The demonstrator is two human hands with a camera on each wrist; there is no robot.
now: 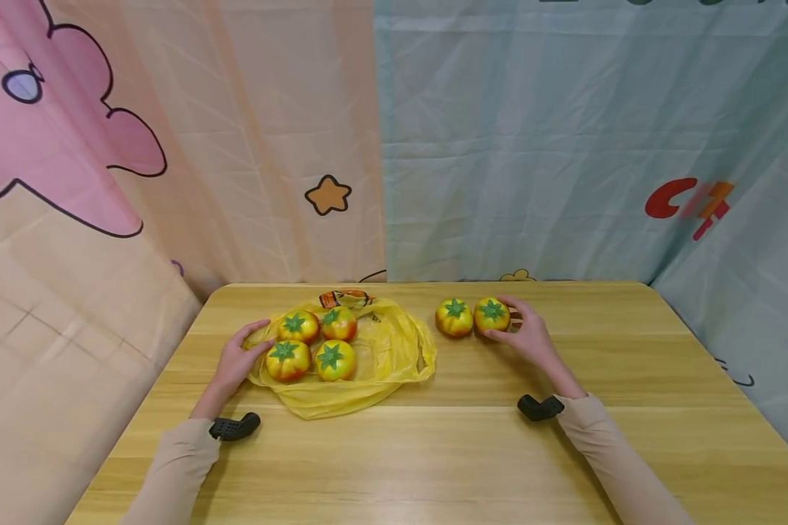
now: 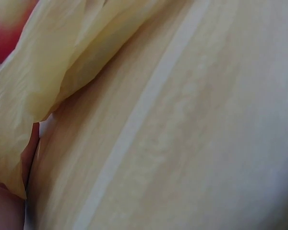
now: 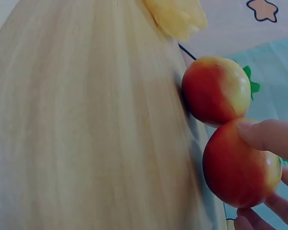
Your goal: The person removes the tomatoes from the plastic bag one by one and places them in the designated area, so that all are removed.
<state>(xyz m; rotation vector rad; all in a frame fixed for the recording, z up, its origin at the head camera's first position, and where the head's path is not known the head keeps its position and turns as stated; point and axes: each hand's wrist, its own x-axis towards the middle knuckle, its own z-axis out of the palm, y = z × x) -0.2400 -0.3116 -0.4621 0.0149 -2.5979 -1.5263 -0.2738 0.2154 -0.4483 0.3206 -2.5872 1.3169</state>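
My right hand [image 1: 524, 335] grips a yellow-and-red tomato [image 1: 492, 316] with a green star-shaped top, thumb on one side and fingers on the other. Right beside it, to its left, sits a second tomato [image 1: 454, 318]; the two meet in the right wrist view. At the left, my left hand [image 1: 235, 359] holds the left edge of a thin yellow plastic bag [image 1: 394, 343]. Several like tomatoes [image 1: 289, 361] sit in a cluster on the spread bag, close to the left fingertips. In the left wrist view, bag film [image 2: 48, 62] covers much of that hand.
Both hands work over a light wooden table [image 1: 433, 467]. A printed curtain [image 1: 289, 146] hangs behind its far edge, near the two right-hand tomatoes. An orange-and-black printed patch [image 1: 346, 298] shows at the bag's far side.
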